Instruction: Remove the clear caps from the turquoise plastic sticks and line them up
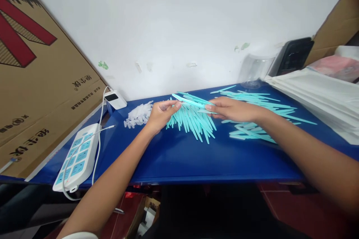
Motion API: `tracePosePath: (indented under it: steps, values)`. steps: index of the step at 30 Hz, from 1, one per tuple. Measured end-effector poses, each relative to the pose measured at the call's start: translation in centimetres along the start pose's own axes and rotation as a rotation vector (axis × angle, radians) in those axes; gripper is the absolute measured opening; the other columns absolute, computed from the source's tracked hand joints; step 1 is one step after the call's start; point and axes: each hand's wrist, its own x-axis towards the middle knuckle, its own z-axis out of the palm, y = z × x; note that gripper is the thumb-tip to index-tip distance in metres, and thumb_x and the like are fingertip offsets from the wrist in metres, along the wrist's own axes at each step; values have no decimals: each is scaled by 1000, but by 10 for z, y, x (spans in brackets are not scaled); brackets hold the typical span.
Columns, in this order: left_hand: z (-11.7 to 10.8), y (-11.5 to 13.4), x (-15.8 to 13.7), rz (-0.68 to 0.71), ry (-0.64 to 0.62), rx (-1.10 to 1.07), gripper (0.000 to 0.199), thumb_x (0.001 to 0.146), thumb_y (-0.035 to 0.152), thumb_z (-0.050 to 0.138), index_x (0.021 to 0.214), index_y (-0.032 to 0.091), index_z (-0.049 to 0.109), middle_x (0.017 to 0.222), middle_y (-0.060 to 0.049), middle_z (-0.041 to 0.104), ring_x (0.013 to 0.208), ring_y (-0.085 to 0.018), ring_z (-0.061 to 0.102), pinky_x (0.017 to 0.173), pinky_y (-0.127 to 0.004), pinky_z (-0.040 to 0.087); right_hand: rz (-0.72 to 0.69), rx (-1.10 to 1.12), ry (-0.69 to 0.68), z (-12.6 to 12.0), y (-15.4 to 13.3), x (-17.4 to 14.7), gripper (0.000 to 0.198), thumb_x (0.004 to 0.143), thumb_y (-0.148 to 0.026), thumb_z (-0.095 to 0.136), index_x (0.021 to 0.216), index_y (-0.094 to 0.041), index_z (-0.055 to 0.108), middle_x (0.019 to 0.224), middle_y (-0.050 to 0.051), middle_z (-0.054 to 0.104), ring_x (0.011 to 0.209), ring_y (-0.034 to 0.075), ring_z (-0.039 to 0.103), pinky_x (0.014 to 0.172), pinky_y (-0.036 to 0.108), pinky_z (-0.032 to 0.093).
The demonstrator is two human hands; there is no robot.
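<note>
Several slim turquoise sticks, shaped like eyebrow razors [193, 99], fan out from my right hand [231, 109], which is closed on their near ends. My left hand [162, 114] pinches thumb against forefinger by the far tips of these sticks. What sits in that pinch is too small to make out. Below both hands spreads a pile of similar turquoise sticks [193, 121]. To the left of it, partly behind my left hand, lies a heap of small translucent white pieces [138, 114]. More turquoise sticks [255, 99] lie beyond and under my right forearm.
A white power strip [80, 157] with cables and a small white device [116, 99] stand left on the blue table [174, 160]. A large cardboard box [42, 93] rises at the left. At the right are a clear jar [256, 71] and stacked white sheets [316, 93].
</note>
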Motion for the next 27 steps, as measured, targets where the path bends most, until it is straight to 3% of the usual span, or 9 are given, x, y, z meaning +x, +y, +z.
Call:
tracePosePath:
  steps: [8, 17, 20, 23, 25, 27]
  values:
    - [10, -6, -1, -18, 51, -132, 35, 76, 49, 90, 86, 16, 82, 54, 8, 27, 49, -5, 20, 46, -25, 15, -87, -32, 47, 11, 2, 3, 56, 86, -78, 65, 82, -23, 54, 83, 0, 48, 83, 19, 52, 93, 38, 55]
    - [13, -4, -1, -14, 41, -175, 30, 76, 44, 90, 85, 16, 82, 54, 8, 30, 47, -4, 20, 45, -24, 16, -120, -140, 62, 5, 1, 3, 50, 93, -72, 60, 81, -24, 52, 82, 1, 52, 81, 21, 56, 84, 38, 58]
    - [-5, -4, 7, -34, 132, -226, 30, 74, 40, 90, 88, 15, 80, 55, 8, 39, 46, -3, 20, 42, -21, 17, -108, -128, 110, -8, 3, -1, 55, 90, -78, 61, 86, -24, 58, 89, 4, 59, 88, 24, 60, 89, 40, 57]
    - [-36, 0, 18, -18, 299, -319, 24, 75, 30, 87, 88, 14, 75, 57, 8, 41, 44, -2, 20, 39, -18, 16, -89, -89, 261, -24, 7, -3, 58, 87, -82, 61, 93, -25, 64, 100, 7, 65, 102, 29, 63, 91, 41, 55]
    - [-50, 5, 21, -44, 290, -451, 14, 81, 25, 78, 80, 15, 68, 55, 10, 32, 42, -3, 20, 37, -17, 17, -91, -68, 329, -27, 9, -3, 59, 86, -83, 61, 93, -25, 63, 101, 7, 65, 104, 30, 63, 90, 40, 54]
    - [-54, 9, 21, -133, 168, -617, 16, 85, 23, 64, 72, 17, 58, 54, 9, 26, 41, -6, 22, 36, -17, 19, -110, -74, 336, -23, 9, 0, 59, 87, -83, 59, 91, -25, 59, 96, 6, 63, 98, 28, 62, 88, 39, 54]
